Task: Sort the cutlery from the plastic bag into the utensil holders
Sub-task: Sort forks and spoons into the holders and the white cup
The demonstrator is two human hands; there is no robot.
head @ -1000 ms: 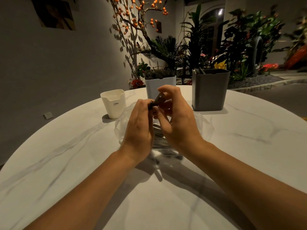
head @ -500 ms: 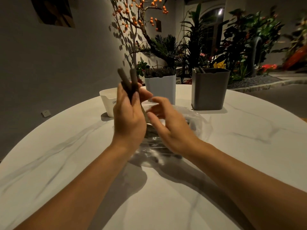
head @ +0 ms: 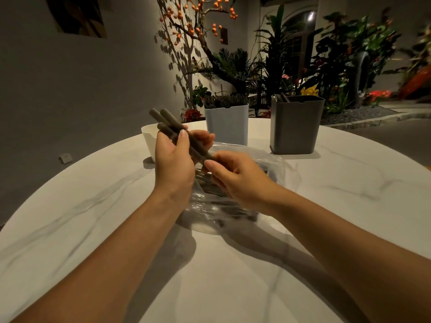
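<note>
We grip a bundle of three dark-handled cutlery pieces (head: 173, 127) in our left hand (head: 173, 164), fingers and thumb curled round the handles, which tilt up to the left above the clear plastic bag (head: 275, 171) on the white marble table (head: 93, 217). Our right hand (head: 235, 176) pinches the lower end of one handle; beyond stand a white holder (head: 148, 138), a light blue holder (head: 227, 123) and a dark grey holder (head: 295, 125)
</note>
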